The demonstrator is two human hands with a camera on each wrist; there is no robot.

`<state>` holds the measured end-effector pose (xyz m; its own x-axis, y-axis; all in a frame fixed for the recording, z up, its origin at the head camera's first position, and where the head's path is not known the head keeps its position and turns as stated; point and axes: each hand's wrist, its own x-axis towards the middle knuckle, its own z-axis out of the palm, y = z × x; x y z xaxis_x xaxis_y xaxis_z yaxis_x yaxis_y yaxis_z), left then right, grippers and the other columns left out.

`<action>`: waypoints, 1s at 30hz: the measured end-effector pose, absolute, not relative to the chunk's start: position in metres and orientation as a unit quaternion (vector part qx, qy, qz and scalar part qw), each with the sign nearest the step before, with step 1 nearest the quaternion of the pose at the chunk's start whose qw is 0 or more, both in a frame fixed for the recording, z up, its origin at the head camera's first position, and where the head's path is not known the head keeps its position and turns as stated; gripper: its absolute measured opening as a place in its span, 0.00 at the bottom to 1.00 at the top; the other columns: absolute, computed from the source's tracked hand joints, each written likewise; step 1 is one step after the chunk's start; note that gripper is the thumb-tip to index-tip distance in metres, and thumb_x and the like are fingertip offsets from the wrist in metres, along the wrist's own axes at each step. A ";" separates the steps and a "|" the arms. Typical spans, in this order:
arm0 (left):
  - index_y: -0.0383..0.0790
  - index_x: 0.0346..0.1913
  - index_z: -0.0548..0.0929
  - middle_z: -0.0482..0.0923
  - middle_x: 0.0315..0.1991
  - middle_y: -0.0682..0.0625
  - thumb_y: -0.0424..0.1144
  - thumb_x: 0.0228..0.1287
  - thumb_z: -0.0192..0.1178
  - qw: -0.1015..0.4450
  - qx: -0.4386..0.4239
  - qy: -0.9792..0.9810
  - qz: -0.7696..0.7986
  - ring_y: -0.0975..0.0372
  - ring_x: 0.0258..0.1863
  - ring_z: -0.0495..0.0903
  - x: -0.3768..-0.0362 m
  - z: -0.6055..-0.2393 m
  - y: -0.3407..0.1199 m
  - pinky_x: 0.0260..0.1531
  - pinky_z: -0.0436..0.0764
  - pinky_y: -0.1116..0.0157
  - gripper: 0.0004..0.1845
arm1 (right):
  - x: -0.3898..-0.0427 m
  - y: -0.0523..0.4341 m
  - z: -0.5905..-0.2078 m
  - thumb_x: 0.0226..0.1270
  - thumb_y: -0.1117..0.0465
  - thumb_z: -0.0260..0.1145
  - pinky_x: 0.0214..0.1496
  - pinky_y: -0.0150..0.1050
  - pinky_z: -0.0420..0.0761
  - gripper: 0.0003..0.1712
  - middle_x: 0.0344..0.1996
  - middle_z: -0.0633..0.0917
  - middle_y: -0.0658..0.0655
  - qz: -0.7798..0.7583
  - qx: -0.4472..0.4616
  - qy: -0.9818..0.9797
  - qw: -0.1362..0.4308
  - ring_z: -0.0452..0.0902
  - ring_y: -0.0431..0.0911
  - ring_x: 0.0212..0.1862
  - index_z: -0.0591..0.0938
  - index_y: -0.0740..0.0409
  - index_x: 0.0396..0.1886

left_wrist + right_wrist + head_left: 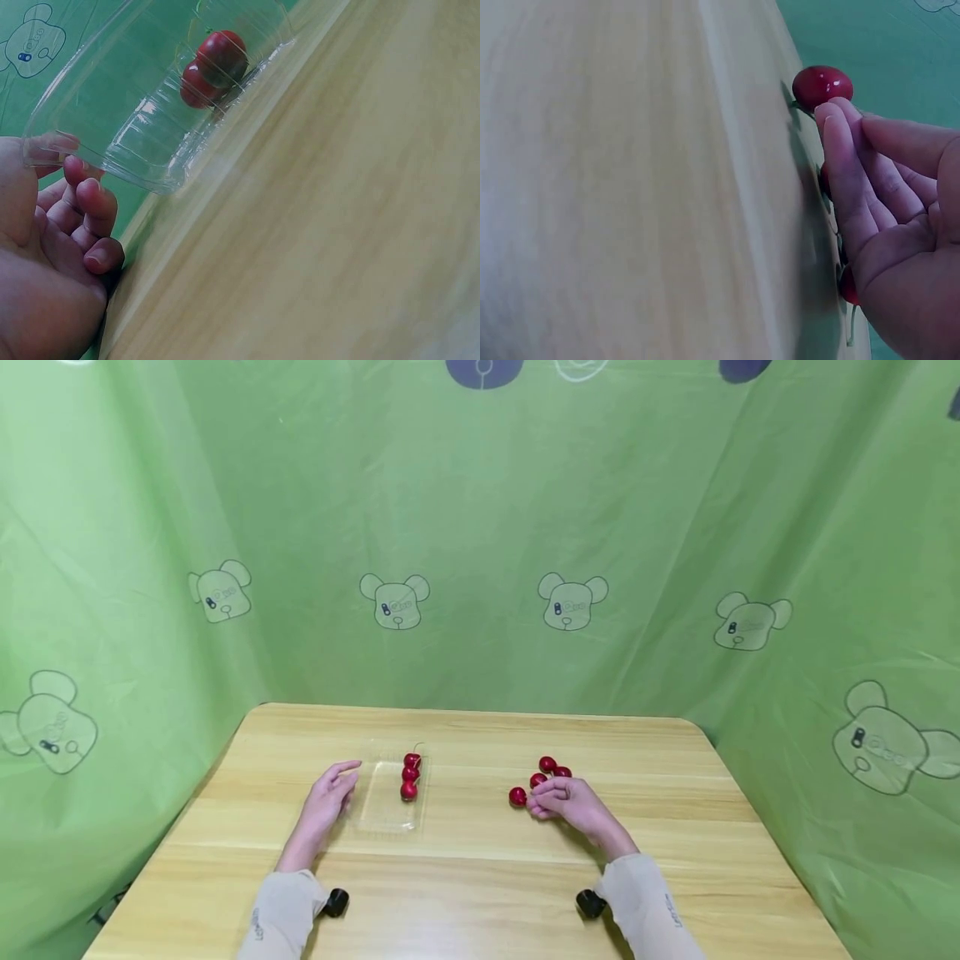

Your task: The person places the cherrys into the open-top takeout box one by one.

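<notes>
Fingers [99, 204] on left loose beside tray [382, 806]; right fingers [840, 154] bunched by cherry [820, 84], grasp unclear.

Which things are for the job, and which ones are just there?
For the job, I think:
clear box beside the left hand
red cherries inside it
loose cherries by the right hand

Just there:
wooden table
green cloth
animal pictures

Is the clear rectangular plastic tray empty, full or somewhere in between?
The clear plastic tray is partly filled: three round glossy red cherries line its right side in the head view, with bare floor left of them.
</notes>
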<state>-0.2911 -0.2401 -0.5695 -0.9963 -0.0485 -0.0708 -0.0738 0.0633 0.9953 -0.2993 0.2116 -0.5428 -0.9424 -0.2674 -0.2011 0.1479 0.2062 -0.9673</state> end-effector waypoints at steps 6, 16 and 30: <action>0.39 0.73 0.72 0.73 0.30 0.53 0.43 0.81 0.55 0.013 -0.042 0.731 0.681 0.64 0.27 0.71 -0.291 -0.570 -0.239 0.30 0.74 0.70 0.23 | -0.297 0.211 -0.545 0.74 0.70 0.64 0.45 0.40 0.89 0.11 0.41 0.89 0.67 -0.598 -0.025 0.788 0.144 0.89 0.48 0.39 0.80 0.75 0.51; 0.37 0.72 0.72 0.72 0.30 0.53 0.43 0.81 0.54 0.006 -0.035 0.728 0.684 0.65 0.27 0.70 -0.290 -0.567 -0.238 0.30 0.74 0.71 0.24 | -0.302 0.205 -0.546 0.72 0.72 0.66 0.37 0.36 0.87 0.06 0.34 0.89 0.64 -0.578 -0.008 0.811 0.095 0.86 0.47 0.33 0.83 0.72 0.45; 0.35 0.73 0.71 0.72 0.30 0.51 0.38 0.82 0.52 0.027 -0.047 0.722 0.689 0.63 0.28 0.70 -0.291 -0.562 -0.238 0.30 0.74 0.70 0.22 | -0.304 0.200 -0.534 0.75 0.70 0.63 0.40 0.36 0.87 0.06 0.38 0.89 0.66 -0.580 -0.028 0.813 0.047 0.87 0.54 0.40 0.83 0.69 0.44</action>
